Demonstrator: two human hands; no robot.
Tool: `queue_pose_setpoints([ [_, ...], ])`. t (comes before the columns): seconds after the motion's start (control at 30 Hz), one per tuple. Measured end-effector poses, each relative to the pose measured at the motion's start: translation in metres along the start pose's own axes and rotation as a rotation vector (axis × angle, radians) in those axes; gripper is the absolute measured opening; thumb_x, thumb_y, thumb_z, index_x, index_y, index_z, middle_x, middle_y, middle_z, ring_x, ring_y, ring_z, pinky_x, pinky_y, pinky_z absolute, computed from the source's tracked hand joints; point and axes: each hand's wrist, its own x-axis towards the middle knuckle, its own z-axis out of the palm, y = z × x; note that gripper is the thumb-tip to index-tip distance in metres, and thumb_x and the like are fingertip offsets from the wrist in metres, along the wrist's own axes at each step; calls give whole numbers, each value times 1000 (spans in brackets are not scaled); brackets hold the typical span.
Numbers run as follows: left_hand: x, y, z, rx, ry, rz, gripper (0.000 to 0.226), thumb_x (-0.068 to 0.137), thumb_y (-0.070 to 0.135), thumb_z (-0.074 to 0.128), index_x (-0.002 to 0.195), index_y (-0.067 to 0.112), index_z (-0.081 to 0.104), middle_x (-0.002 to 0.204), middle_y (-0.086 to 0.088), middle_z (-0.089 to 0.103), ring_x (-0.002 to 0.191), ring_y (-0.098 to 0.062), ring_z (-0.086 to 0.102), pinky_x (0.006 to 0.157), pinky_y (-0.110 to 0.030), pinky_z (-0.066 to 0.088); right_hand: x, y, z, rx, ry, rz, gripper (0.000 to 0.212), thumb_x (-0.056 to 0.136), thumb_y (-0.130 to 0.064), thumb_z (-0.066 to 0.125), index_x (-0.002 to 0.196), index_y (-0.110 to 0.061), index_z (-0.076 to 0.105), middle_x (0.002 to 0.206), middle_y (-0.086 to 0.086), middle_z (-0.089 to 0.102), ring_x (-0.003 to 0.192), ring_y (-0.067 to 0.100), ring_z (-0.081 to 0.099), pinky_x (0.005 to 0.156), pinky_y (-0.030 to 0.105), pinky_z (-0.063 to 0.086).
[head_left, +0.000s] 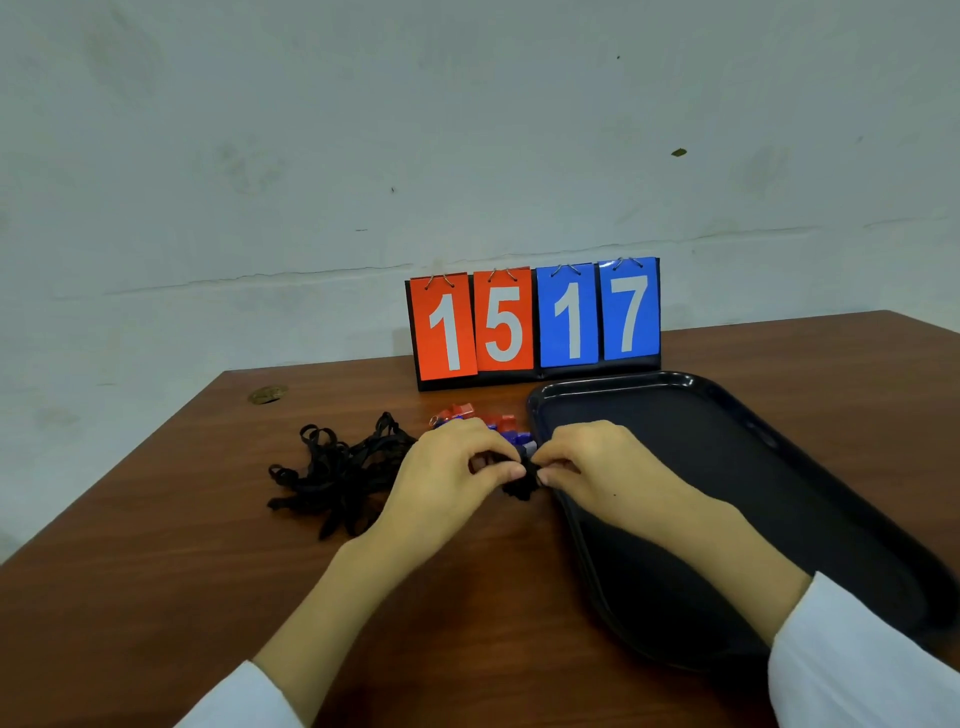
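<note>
Closest to the camera, two white sleeves come in, and the right forearm lies across the near left corner of the black tray (727, 467).

A bit further out, both hands meet right at the tray's left rim. The left hand (447, 467) is just off the tray over the table (208, 571), and the right hand (597, 462) hangs over the rim itself. Both have fingers curled in, pinching the same little black bundle (519, 475) between thumb and fingertips. The bundle is in the gap between the hands, touching or barely off the rim, I can't tell which. It's too scrunched up to have a clear long axis, though a bit dangles down toward the table.

My read is that if it's headed into the tray, that's a short hop to the right. The right hand is the nearer one for that, since it's already above the rim.

Left of the tray, well apart from it, is a loose pile of black bands (343, 478). Just beyond the hands, beside the tray's far left corner, are some small red and blue pieces (493, 423). Behind the tray's far edge stands a flip scoreboard (535, 322) reading 15 and 17.
</note>
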Motion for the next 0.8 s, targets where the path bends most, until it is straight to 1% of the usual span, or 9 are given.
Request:
queue_pose_setpoints([
  [0.13, 6, -3, -10, -218, -138, -173, 5, 76, 28, 74, 77, 32, 71, 78, 10, 67, 75, -3, 58, 65, -12, 45, 0, -3, -1, 78, -54, -68, 21, 90, -22, 58, 107, -18, 69, 96, -3, 65, 81, 4, 52, 74, 15, 38],
  [0.23, 7, -6, -20, -415, -220, -280, 9, 75, 27, 74, 81, 21, 75, 83, -2, 71, 80, -14, 64, 73, -20, 51, 0, -7, -2, 194, -84, -68, 20, 88, -17, 61, 106, -17, 70, 86, -11, 60, 73, 0, 52, 69, 8, 36],
  [0.3, 5, -7, -25, -586, -289, -364, 18, 73, 27, 73, 85, 14, 75, 84, -3, 72, 83, -14, 67, 76, -23, 52, 0, -9, -3, 288, -94, -39, 21, 87, -15, 62, 106, -17, 70, 86, -15, 59, 73, -3, 53, 69, 8, 39],
  [0.37, 5, -7, -27, -738, -329, -455, 20, 70, 26, 71, 84, 12, 74, 85, -4, 72, 85, -14, 67, 78, -27, 52, 1, -9, -5, 386, -91, 1, 21, 86, -12, 63, 104, -18, 71, 86, -13, 62, 77, -1, 57, 72, 9, 44],
  [0.47, 7, -6, -29, -915, -311, -573, 20, 69, 18, 70, 85, 7, 74, 92, -11, 72, 89, -21, 68, 73, -32, 57, 2, -8, -6, 506, -84, 57, 20, 85, -9, 63, 101, -17, 72, 86, -10, 66, 83, 4, 62, 77, 15, 49],
  [0.57, 8, -3, -31, -1010, -291, -648, 21, 72, 13, 68, 90, 3, 72, 96, -14, 72, 87, -23, 71, 64, -29, 59, 2, -6, -7, 584, -79, 96, 17, 85, -10, 63, 98, -15, 72, 81, -7, 69, 80, 3, 64, 79, 17, 52],
  [0.63, 8, -2, -32, -1055, -281, -665, 15, 78, 8, 65, 89, 5, 74, 96, -11, 72, 87, -21, 70, 66, -28, 59, 3, -5, -7, 643, -62, 115, 15, 85, -9, 63, 94, -13, 73, 75, -8, 68, 73, -1, 64, 77, 16, 52],
  [0.7, 9, -2, -33, -1094, -279, -662, 20, 84, 0, 58, 88, 7, 76, 96, -10, 73, 86, -19, 69, 71, -29, 58, 3, -4, -9, 691, -49, 143, 14, 85, -6, 61, 91, -14, 72, 72, -9, 67, 70, -1, 64, 73, 12, 51],
  [0.8, 9, -5, -33, -1075, -265, -641, 20, 83, -5, 57, 88, 4, 74, 94, -10, 73, 83, -18, 69, 70, -27, 58, 2, -5, -8, 666, -44, 143, 15, 85, -6, 61, 92, -14, 72, 73, -10, 67, 71, 0, 64, 72, 11, 51],
])
